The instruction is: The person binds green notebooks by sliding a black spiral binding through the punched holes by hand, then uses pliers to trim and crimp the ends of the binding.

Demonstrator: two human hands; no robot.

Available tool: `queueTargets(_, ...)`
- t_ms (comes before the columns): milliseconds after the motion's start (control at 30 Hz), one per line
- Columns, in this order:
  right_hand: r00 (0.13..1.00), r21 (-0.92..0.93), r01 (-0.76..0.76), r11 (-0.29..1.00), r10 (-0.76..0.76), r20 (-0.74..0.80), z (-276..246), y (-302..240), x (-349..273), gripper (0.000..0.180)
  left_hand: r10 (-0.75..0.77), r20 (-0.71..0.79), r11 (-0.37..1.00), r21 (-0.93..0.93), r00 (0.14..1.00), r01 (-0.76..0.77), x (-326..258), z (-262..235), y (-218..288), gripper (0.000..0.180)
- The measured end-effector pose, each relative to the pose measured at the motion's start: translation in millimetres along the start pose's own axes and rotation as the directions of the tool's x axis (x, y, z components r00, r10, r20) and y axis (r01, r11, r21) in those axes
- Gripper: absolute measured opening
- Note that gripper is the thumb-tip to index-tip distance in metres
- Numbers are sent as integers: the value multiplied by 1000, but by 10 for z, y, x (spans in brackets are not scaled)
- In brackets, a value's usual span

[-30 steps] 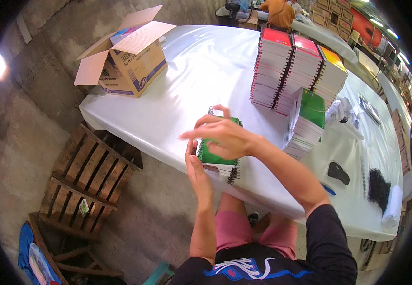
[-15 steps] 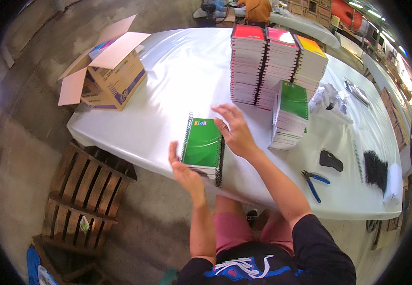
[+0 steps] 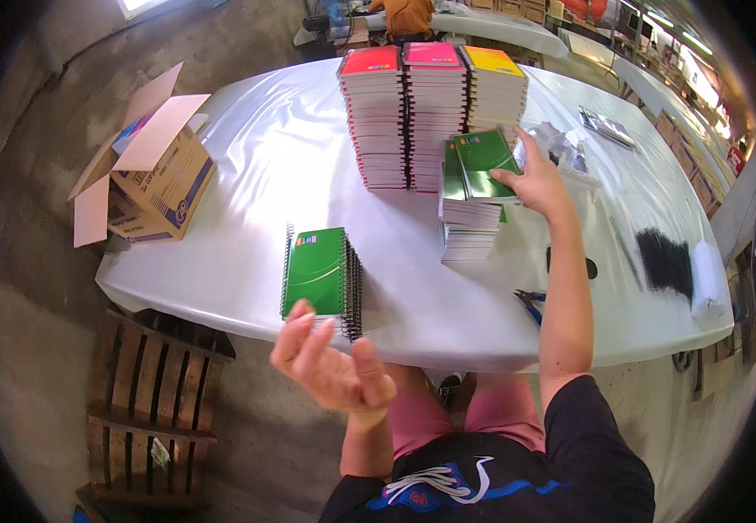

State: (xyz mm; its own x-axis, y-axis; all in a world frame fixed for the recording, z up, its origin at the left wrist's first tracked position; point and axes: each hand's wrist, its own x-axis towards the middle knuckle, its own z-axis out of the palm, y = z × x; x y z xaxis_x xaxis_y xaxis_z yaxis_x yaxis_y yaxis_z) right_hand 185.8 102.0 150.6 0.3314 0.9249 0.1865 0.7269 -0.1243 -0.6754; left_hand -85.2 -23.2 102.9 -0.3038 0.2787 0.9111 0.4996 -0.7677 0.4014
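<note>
My right hand (image 3: 535, 177) grips the right edge of a green-covered notebook (image 3: 488, 153), thumb on its cover. That notebook lies askew over another green cover (image 3: 454, 179) on a stack of white-paged books (image 3: 469, 240); no wire coil shows on the stack's visible edges. Nearer and to the left stands a pile of green spiral notebooks (image 3: 315, 272), their black coils showing at both sides. My left hand (image 3: 332, 362) is raised in front of this pile, empty, fingers loosely bent and apart.
Behind the green stack rise tall stacks of red (image 3: 373, 122), pink (image 3: 435, 113) and yellow (image 3: 495, 87) notebooks. An open carton (image 3: 164, 187) sits at left. Blue-handled cutters (image 3: 529, 305), a dark flat piece (image 3: 590, 267) and black wire coils (image 3: 664, 261) lie at right. A wooden chair (image 3: 153, 401) stands at lower left.
My right hand has moved from the spiral notebook pile to the green stack and taken hold of its top notebook. My left hand has drawn back from the pile. The view has shifted right.
</note>
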Motion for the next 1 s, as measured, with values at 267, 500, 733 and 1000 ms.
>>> queueTargets(267,997,255,58,965,-69,37,118,349,261,58,-93,382,987,-86,919,136,-46,596,234,34)
queueTargets(500,961,-81,267,960,-272,-57,131,70,317,47,-116,467,991,-11,876,137,-164,806,193,37)
queueTargets(733,824,330,537,776,-567,-7,-309,-77,-652,31,88,397,983,114,914,-144,-160,771,338,49)
queueTargets(1000,710,189,441,878,-470,525,326,985,-1416,49,-113,761,897,355,639,-264,-1366,710,101,58)
